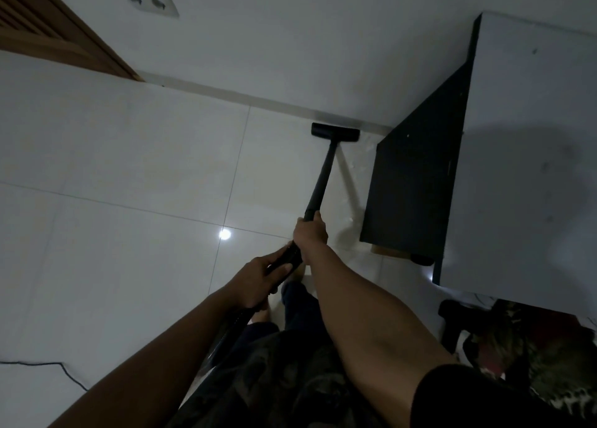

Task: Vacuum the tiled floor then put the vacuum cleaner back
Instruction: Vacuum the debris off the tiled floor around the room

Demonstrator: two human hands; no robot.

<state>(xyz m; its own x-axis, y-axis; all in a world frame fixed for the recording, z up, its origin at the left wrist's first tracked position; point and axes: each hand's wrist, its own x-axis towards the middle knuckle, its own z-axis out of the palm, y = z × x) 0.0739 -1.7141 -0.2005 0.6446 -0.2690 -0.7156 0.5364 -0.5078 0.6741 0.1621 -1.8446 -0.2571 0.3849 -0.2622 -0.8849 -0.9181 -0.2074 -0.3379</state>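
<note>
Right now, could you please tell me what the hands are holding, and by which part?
Both hold the vacuum cleaner: the right hand grips the wand at its upper end, the left hand grips the ribbed section just behind.

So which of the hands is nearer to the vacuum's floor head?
Right. The right hand grips the wand, closer to the floor head; the left hand holds the handle farther back.

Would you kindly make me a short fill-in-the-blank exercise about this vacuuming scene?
The vacuum head rests on the ____ near the dark panel.
The right hand grips the tube, the left hand the handle; nearer the vacuum head is the ____ hand.
The white double socket is mounted on the ____.
Missing: floor; right; wall.
</note>
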